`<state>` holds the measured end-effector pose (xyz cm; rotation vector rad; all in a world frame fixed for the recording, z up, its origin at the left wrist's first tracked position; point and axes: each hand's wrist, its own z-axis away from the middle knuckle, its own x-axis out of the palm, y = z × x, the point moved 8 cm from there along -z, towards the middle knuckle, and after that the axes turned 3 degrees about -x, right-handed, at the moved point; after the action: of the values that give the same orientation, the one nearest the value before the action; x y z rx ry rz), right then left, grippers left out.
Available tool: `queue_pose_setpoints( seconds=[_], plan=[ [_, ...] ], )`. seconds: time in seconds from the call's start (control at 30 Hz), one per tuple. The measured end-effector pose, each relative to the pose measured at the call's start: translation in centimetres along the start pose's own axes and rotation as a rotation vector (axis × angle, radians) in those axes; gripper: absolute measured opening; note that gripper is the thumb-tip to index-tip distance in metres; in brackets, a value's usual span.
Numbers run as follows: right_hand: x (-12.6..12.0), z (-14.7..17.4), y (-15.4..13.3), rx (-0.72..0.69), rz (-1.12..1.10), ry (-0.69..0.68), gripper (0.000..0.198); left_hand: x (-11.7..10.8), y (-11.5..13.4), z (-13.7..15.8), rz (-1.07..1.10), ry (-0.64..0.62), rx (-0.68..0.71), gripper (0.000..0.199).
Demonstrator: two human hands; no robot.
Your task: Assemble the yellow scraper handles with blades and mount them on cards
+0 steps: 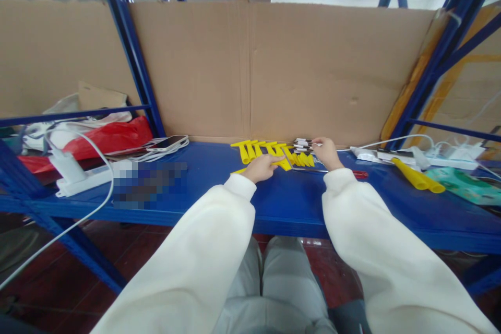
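My left hand (263,168) is closed around a yellow T-shaped handle (284,163), whose wider end sticks out to the right of my fingers. Behind it, several similar yellow T-shaped pieces (250,150) lie in a row near the cardboard. Small yellow pieces (304,159) sit in a group between my hands. My right hand (326,152) is pinched at the right end of several small white-and-dark pieces (302,144); what its fingertips hold is too small to make out. Just in front lies a thin metal rod with a red handle (360,174), partly behind my right wrist.
A cardboard sheet (313,73) walls off the back of the blue shelf (219,195). On the left are a white power strip (88,177), a phone (169,142) and a red bag (113,138). Yellow tubes (417,175), cables and a green packet (465,184) lie on the right.
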<state>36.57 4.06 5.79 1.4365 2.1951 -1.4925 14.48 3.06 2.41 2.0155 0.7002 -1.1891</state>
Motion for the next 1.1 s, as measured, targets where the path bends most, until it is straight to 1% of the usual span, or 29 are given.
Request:
queue_pose_setpoints(
  seconds=[0.07,0.13,0.2,0.27,0.43,0.57,0.8,0.93,1.1],
  plan=[
    [-0.7,-0.2,0.6,-0.043,0.243,-0.058,0.019,0.0,0.1,0.1,0.002,-0.001,-0.001,0.049],
    [-0.7,0.0,1.5,-0.018,0.402,-0.167,0.018,0.0,0.1,0.1,0.005,-0.002,0.0,0.049],
    [-0.6,0.4,2.1,0.002,0.495,-0.243,0.018,0.0,0.1,0.1,0.013,-0.005,-0.005,0.048],
    [-0.5,0.6,2.3,-0.001,0.548,-0.273,0.021,0.0,0.1,0.2,0.02,-0.007,-0.01,0.048],
    [0.1,0.7,2.9,0.016,0.595,-0.335,0.029,0.0,0.1,0.2,0.013,-0.01,-0.004,0.048],
    [0.7,0.8,2.8,0.002,0.622,-0.38,0.038,-0.1,0.2,0.2,0.013,-0.016,-0.006,0.048],
    [1.8,1.7,2.8,0.007,0.689,-0.53,0.05,0.0,0.2,0.2,0.014,-0.03,-0.01,0.049],
    [2.0,1.7,2.9,-0.001,0.713,-0.542,0.045,0.1,0.1,0.2,0.014,-0.044,-0.02,0.049],
    [1.9,1.2,2.7,-0.011,0.703,-0.475,0.031,0.3,0.0,0.1,0.003,-0.049,-0.017,0.049]
  ],
)
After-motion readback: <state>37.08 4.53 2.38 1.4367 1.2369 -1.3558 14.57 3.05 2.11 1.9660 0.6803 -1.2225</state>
